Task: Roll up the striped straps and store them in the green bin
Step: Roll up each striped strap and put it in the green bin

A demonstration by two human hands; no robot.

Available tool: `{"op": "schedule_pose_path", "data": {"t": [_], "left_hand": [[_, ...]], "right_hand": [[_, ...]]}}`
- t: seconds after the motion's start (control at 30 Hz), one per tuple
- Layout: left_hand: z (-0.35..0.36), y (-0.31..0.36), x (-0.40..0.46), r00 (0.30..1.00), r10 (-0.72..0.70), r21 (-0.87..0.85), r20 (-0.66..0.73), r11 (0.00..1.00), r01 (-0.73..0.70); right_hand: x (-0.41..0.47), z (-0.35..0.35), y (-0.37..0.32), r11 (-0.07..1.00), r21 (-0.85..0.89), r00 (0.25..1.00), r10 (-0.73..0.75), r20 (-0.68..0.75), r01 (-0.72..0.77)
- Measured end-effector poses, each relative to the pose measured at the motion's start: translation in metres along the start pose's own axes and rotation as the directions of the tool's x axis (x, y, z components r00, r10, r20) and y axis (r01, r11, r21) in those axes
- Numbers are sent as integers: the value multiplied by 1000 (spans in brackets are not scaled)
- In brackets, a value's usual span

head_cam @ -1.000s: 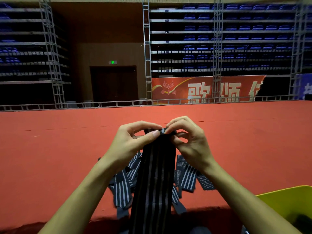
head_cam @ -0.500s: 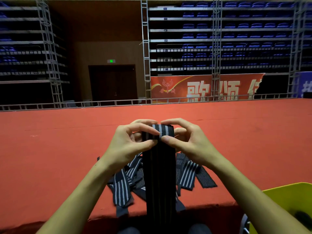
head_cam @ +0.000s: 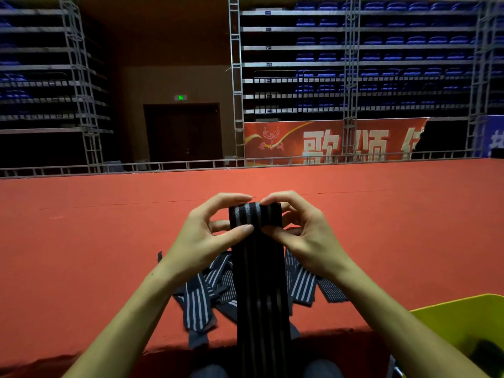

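Pinching a small roll at the top of a striped strap [head_cam: 256,271], the left hand [head_cam: 207,236] and right hand [head_cam: 302,233] grip it from either side, thumbs in front, fingers curled over. The roll's axis runs across between the hands; the unrolled tail hangs straight down toward the person's lap. More straps [head_cam: 207,298] lie heaped on the red-covered surface [head_cam: 81,241] just beyond. The green bin [head_cam: 463,323] sits low right, nearer the right hand.

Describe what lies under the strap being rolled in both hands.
Under the held strap, loose striped straps lie heaped on the red stage floor. The heap's middle is covered by the hanging strap.
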State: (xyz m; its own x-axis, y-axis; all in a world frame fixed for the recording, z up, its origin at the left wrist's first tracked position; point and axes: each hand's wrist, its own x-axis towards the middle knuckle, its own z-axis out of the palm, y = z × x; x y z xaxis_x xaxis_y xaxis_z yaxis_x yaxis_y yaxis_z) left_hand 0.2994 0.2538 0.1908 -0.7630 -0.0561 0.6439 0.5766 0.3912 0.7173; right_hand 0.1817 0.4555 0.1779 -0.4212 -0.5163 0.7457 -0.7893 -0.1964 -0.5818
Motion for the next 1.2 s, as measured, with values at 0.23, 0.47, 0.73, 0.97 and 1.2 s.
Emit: {"op": "schedule_pose_path", "data": {"t": [0.23,0.47,0.73,0.97,1.2], "left_hand": [[0,-2,0,998,58,27,-33,998,-57],[-1,-8,3,985,162,150,-61,977,-151],[11,-14,0,980,133,40,-151,991,-128],[30,-17,-3,983,122,88,-134,990,-111],[33,-19,-5,990,120,218,-74,971,-101]], "right_hand": [[-3,1,0,999,-24,999,36,9,-36],[0,-2,-12,966,120,971,219,93,-229],[1,12,-2,952,225,977,212,-1,-206],[-5,36,4,974,28,969,224,-103,-223],[-7,43,2,969,-41,967,238,-93,-243]]}}
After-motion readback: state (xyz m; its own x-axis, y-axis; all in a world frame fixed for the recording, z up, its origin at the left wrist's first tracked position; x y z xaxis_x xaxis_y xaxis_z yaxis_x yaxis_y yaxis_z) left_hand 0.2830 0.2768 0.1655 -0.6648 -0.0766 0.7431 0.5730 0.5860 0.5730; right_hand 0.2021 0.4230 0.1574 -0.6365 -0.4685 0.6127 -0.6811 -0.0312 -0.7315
